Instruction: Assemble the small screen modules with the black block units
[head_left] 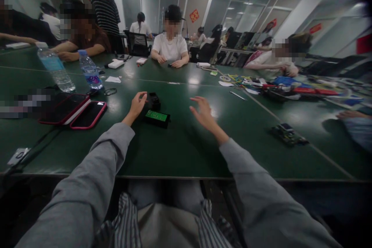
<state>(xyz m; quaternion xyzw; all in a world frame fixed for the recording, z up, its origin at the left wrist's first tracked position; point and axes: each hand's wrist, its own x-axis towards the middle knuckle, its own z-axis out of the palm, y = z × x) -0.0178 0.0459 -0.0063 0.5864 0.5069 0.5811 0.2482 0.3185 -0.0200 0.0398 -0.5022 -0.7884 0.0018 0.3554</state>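
i log 1 left hand (137,105) by 1 black box (154,102) (grip unclear to me), 1 right hand (204,113) wide, empty: likely reaching, needing a grip on 1 green board (157,116).

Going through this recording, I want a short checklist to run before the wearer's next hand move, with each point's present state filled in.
1. Right hand free: ok, fingers apart above the table, nothing in them.
2. Left hand off the black box: cannot tell, it is right beside the box and contact is unclear.
3. Green board in view: ok, its green face shows within a dark case.
4. Board fastened in the case: cannot tell, too small to judge.
5. Phone apart from both hands: ok, it lies left of the left hand.
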